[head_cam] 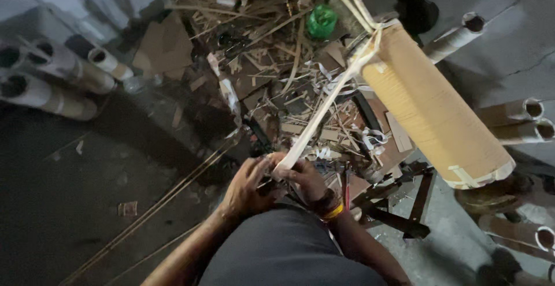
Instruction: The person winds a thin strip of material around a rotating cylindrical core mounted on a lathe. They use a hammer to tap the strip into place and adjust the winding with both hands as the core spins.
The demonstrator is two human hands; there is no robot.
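At the lower centre of the frame I hold my left hand [245, 189] and right hand [306, 182] together, both clamped on a pale flat strip [324, 110] running up to the big cardboard roll [433, 104] upper right, best kept taut above the floor scraps [272, 60].

The pale strip's [317, 121] lower end is hidden, seemingly inside both hands' closed fingers.

Green plastic lump [321, 21] amid scrap pile [272, 60].
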